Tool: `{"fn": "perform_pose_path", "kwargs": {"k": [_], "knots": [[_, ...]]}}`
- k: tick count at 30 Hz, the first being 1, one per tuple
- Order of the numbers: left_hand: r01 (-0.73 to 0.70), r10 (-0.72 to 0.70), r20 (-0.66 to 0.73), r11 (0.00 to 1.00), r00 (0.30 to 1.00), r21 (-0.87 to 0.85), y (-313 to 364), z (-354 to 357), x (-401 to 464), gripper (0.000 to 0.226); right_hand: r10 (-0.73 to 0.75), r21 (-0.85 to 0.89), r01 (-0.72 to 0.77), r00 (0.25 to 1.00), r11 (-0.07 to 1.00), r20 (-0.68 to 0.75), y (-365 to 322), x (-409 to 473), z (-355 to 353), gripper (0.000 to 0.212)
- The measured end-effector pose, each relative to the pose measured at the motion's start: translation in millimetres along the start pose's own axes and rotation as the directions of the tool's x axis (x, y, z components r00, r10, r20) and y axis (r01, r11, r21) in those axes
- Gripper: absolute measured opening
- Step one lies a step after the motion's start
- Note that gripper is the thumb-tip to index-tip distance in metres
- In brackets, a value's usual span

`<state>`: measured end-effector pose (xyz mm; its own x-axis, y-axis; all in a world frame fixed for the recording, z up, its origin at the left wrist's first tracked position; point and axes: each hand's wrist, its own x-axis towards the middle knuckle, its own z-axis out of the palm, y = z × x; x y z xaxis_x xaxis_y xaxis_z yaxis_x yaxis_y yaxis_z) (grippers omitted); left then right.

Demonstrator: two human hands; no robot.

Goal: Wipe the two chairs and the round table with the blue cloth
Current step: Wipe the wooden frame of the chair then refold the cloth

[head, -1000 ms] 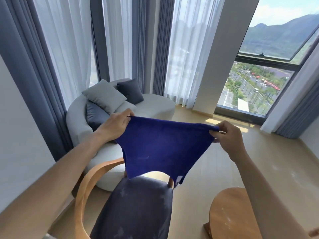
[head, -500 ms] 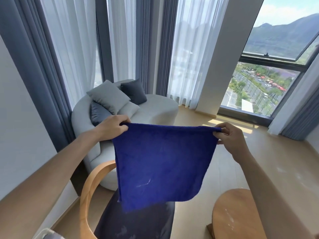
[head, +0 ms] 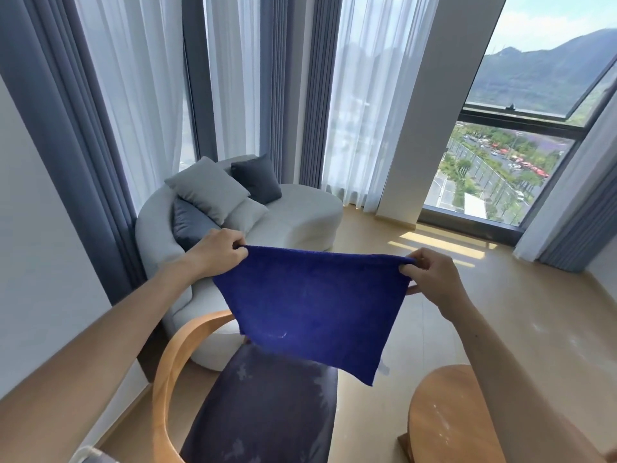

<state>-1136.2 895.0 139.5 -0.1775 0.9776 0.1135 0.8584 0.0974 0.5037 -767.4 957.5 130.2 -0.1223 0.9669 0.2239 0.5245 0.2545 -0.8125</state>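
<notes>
You pinch the blue cloth (head: 310, 305) stretched between your left hand (head: 218, 250) and right hand (head: 430, 279), above the chair (head: 260, 412) beside the round table (head: 447, 419).

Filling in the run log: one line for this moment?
phase: pre-wipe | left hand: pinches blue cloth corner | right hand: pinches other corner | cloth: spread above chair | round table: untouched
</notes>
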Motion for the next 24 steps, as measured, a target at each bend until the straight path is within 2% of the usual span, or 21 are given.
{"fn": "perform_pose_path", "kwargs": {"k": [2, 4, 6, 8, 9, 10, 12, 16, 24], "knots": [[0.141, -0.141, 0.001, 0.989, 0.990, -0.048, 6, 8, 1, 0.021, 0.036, -0.023, -0.037, 0.999, 0.999, -0.038, -2, -1, 10, 0.012], [0.279, -0.277, 0.040, 0.935, 0.960, -0.220, 18, 20, -1, 0.021, 0.049, -0.033, -0.051, 0.996, 0.998, -0.076, -8, -5, 26, 0.010], [0.379, -0.342, 0.166, 0.799, 0.925, -0.467, 37, 39, -5, 0.022, 0.035, -0.049, -0.038, 0.998, 0.998, -0.049, -19, -14, 51, 0.007], [0.471, -0.336, 0.330, 0.612, 0.882, -0.635, 58, 64, -13, 0.021, -0.005, -0.050, 0.007, 0.999, 0.999, 0.051, -33, -28, 82, 0.007], [0.494, -0.319, 0.377, 0.558, 0.870, -0.667, 68, 78, -16, 0.020, -0.044, -0.061, 0.050, 0.993, 0.997, 0.108, -39, -36, 97, 0.008], [0.499, -0.315, 0.386, 0.549, 0.867, -0.671, 74, 88, -19, 0.019, -0.088, -0.079, 0.101, 0.984, 0.992, 0.152, -43, -43, 109, 0.010], [0.491, -0.354, 0.342, 0.583, 0.871, -0.647, 78, 100, -20, 0.017, -0.142, -0.111, 0.163, 0.974, 0.980, 0.179, -46, -48, 120, 0.013], [0.543, -0.334, 0.431, 0.438, 0.838, -0.716, 70, 97, -20, 0.011, -0.123, -0.146, 0.152, 0.974, 0.977, 0.192, -38, -44, 110, 0.014], [0.549, -0.337, 0.447, 0.332, 0.829, -0.767, 71, 95, -23, 0.010, -0.206, -0.131, 0.263, 0.919, 0.956, 0.336, -35, -51, 101, 0.018]]}}
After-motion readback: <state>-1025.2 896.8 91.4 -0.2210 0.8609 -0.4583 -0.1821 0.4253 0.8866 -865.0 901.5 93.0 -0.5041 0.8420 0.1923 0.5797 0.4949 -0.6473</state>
